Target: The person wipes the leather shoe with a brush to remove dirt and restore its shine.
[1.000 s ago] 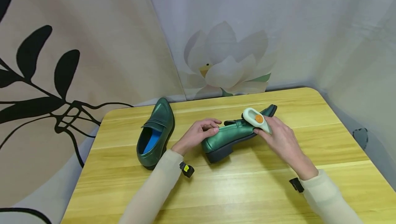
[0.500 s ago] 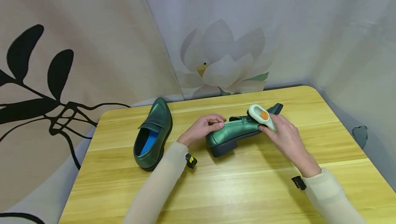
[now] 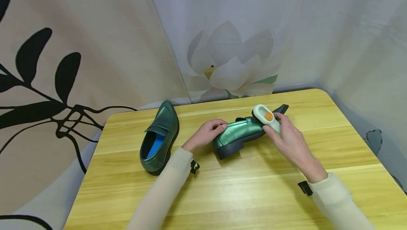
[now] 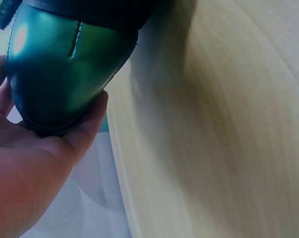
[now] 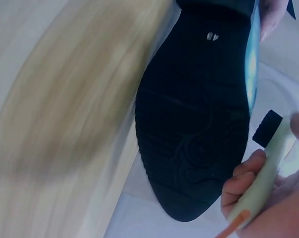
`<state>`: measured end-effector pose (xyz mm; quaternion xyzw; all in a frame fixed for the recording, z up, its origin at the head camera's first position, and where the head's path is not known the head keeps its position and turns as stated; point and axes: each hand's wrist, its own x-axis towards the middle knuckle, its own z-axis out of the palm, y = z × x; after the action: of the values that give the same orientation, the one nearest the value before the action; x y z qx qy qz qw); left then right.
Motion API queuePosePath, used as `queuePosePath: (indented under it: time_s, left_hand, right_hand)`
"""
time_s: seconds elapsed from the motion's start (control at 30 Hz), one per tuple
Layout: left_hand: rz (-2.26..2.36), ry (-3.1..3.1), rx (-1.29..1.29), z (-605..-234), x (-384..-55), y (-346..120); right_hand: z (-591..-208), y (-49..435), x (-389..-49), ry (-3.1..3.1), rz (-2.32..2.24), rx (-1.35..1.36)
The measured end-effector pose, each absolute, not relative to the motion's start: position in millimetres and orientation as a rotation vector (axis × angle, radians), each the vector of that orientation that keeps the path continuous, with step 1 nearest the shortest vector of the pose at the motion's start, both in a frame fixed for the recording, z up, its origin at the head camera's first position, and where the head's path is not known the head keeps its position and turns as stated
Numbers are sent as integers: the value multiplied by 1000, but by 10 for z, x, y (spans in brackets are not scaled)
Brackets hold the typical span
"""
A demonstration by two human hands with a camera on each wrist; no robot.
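My left hand (image 3: 205, 134) grips a shiny green loafer (image 3: 240, 131) by its heel end. In the left wrist view, the thumb and fingers lie on opposite sides of the heel (image 4: 55, 84). The loafer is tilted on its side, toe pointing right and away; its dark patterned sole (image 5: 194, 109) faces the right wrist camera. My right hand (image 3: 290, 143) holds a small white brush (image 3: 274, 125) with an orange spot, close over the front upper. Its black bristles (image 5: 267, 129) point toward the shoe; whether they touch it cannot be told.
A matching green loafer (image 3: 163, 131) with a blue insole stands upright to the left. Both shoes are over a light wooden table (image 3: 241, 194). Behind the table hangs a printed curtain (image 3: 127, 39) with leaves and a flower.
The held loafer has shifted slightly right and away from me, its heel a little higher. The brush has moved slightly along with it. Both hands keep their holds.
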<state>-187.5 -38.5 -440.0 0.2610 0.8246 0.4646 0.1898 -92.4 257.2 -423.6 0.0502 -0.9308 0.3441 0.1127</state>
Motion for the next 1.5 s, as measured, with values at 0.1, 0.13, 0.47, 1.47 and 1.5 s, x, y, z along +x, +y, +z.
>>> queuePosePath:
  time_s: [0.1, 0.13, 0.47, 1.47, 1.5]
  left_hand:
    - [1320, 2309, 710, -4411, -1881, -396]
    - [1323, 2311, 704, -4411, -1882, -395]
    - [1383, 2319, 673, -4447, -1889, -356]
    - [1390, 2359, 626, -4452, -1807, -368]
    - [1389, 2357, 623, -4450, -1803, -366]
  right_hand:
    - [-4245, 2485, -875, -2707, 982, 266]
    - [-4249, 2448, -858, -2699, 958, 314]
    - [-4347, 2096, -748, -2722, 728, 773]
    - [-4357, 2766, -719, -2628, 635, 421]
    - [-4355, 2778, -721, -2619, 642, 401]
